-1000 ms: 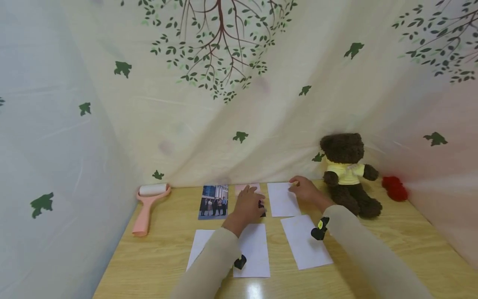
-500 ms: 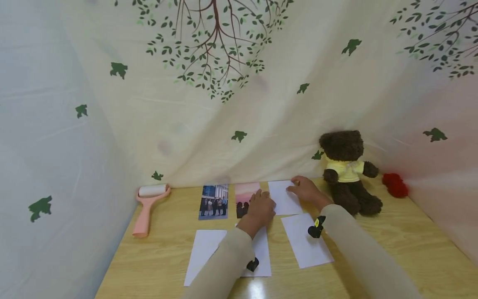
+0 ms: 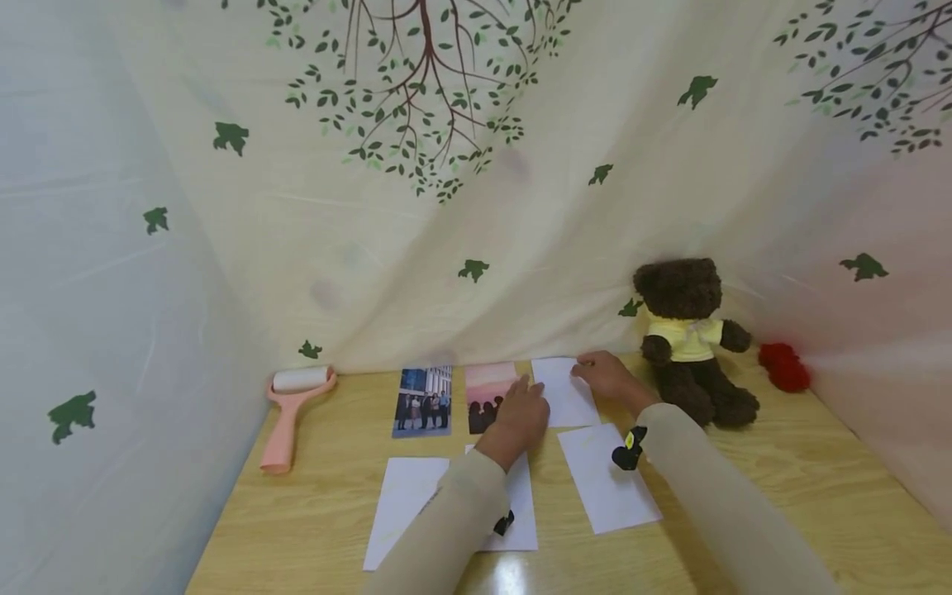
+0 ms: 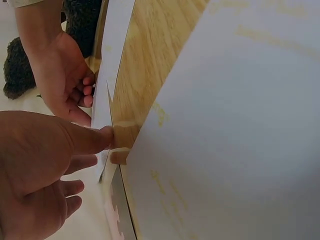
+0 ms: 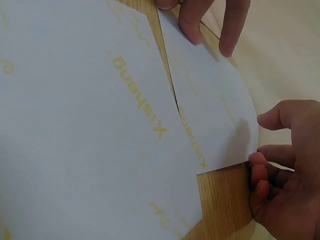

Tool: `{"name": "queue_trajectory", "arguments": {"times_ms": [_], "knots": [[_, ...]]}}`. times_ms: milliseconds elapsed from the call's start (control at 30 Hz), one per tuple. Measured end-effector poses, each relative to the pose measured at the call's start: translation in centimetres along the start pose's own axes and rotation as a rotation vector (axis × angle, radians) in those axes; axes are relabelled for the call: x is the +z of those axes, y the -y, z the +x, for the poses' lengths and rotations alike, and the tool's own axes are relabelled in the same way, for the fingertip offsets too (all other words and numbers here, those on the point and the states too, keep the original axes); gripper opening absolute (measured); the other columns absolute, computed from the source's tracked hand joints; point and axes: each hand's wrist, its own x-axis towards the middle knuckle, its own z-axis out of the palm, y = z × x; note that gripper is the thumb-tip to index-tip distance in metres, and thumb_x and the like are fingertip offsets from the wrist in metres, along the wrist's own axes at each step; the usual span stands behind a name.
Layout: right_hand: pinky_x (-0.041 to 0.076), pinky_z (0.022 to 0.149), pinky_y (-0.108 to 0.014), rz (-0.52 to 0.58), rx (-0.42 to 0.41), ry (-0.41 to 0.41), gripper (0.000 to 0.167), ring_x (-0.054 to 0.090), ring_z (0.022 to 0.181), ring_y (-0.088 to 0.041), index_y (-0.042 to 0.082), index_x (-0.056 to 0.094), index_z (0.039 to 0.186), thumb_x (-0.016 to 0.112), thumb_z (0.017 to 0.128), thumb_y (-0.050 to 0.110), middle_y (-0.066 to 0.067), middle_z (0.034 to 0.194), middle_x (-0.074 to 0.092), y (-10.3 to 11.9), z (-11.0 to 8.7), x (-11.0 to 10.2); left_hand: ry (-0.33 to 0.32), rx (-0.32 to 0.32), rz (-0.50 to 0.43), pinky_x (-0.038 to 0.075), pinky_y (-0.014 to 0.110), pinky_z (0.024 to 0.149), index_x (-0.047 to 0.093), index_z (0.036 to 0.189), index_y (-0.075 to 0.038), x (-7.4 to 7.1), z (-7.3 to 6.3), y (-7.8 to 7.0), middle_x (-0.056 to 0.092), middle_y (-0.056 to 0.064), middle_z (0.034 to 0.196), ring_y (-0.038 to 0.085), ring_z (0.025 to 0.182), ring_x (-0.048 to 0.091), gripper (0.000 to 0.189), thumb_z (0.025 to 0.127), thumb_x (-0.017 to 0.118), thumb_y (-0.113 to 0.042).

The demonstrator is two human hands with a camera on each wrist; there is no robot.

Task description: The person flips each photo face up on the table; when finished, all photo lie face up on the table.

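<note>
A white sheet of photo paper (image 3: pixel 565 401), with yellow "Xisheng" lettering on its upward side in the right wrist view, lies at the back of the table. My right hand (image 3: pixel 608 382) holds its right edge near the far corner, fingers curled there. Over the left part of that sheet is my left hand (image 3: pixel 516 421); in the right wrist view its fingers (image 5: pixel 190 32) reach down onto the paper. Partly behind the left hand lies a pink photo (image 3: pixel 483 388) with dark silhouettes. Left of it is a group photo (image 3: pixel 422 405) of people outside a building.
Nearer to me lie three more white sheets: one at left (image 3: pixel 402 496), a middle one (image 3: pixel 524 504) partly under my left forearm, and a tilted one at right (image 3: pixel 606 483). A pink-handled lint roller (image 3: pixel 290 421), a brown teddy bear (image 3: pixel 687 339) and a red fuzzy object (image 3: pixel 784 368) stand around.
My left hand has moved right, from the pink photo to the white sheet, uncovering more of the pink photo. The right hand stays at the sheet's right edge, and the sheet has shifted slightly.
</note>
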Motion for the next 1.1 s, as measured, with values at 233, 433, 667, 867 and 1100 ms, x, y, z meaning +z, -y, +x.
{"name": "queue_trajectory", "arguments": {"times_ms": [233, 433, 667, 867, 1100], "knots": [[0.051, 0.108, -0.052, 0.07, 0.048, 0.043, 0.047, 0.062, 0.117, -0.036, -0.007, 0.064, 0.136, 0.053, 0.107, 0.028, -0.027, 0.138, 0.065, 0.1, 0.2, -0.4, 0.014, 0.029, 0.016, 0.032, 0.04, 0.129, 0.078, 0.116, -0.01, -0.1, 0.3, -0.1, 0.064, 0.0, 0.151, 0.03, 0.154, 0.045, 0.022, 0.103, 0.059, -0.01], [0.052, 0.093, -0.041, 0.182, 0.076, 0.055, 0.045, 0.06, 0.108, -0.03, -0.007, 0.061, 0.136, 0.054, 0.107, 0.027, -0.025, 0.127, 0.064, 0.1, 0.6, -0.8, 0.045, 0.04, -0.034, 0.03, 0.042, 0.13, 0.078, 0.112, -0.009, -0.3, 0.3, 0.3, 0.06, 0.003, 0.155, 0.03, 0.156, 0.043, 0.019, 0.104, 0.063, -0.018], [0.055, 0.075, -0.028, 0.421, 0.108, 0.015, 0.055, 0.063, 0.091, -0.019, -0.002, 0.045, 0.153, 0.061, 0.104, 0.015, -0.019, 0.12, 0.065, 0.5, 0.4, -1.3, 0.031, 0.044, -0.044, 0.033, 0.037, 0.128, 0.078, 0.106, -0.008, -0.4, 0.8, 0.7, 0.065, 0.008, 0.144, 0.027, 0.145, 0.053, 0.02, 0.104, 0.064, -0.021], [0.061, 0.08, -0.031, 0.539, 0.07, 0.022, 0.061, 0.071, 0.093, -0.016, -0.006, 0.038, 0.156, 0.061, 0.103, 0.012, -0.025, 0.129, 0.064, 1.1, -0.4, -2.1, -0.022, -0.018, -0.115, 0.055, 0.035, 0.1, 0.078, 0.108, -0.005, -0.5, 1.1, 0.2, 0.07, 0.009, 0.116, 0.024, 0.107, 0.062, 0.028, 0.107, 0.06, -0.026], [0.062, 0.074, -0.03, 0.657, 0.101, 0.004, 0.059, 0.071, 0.085, -0.012, -0.01, 0.041, 0.152, 0.063, 0.1, 0.008, -0.009, 0.107, 0.067, 2.2, -1.1, -2.6, -0.18, -0.028, -0.368, 0.053, 0.031, 0.073, 0.079, 0.092, -0.016, -0.7, 1.1, -0.7, 0.076, 0.001, 0.095, 0.017, 0.09, 0.07, 0.045, 0.111, 0.048, -0.043]]}}
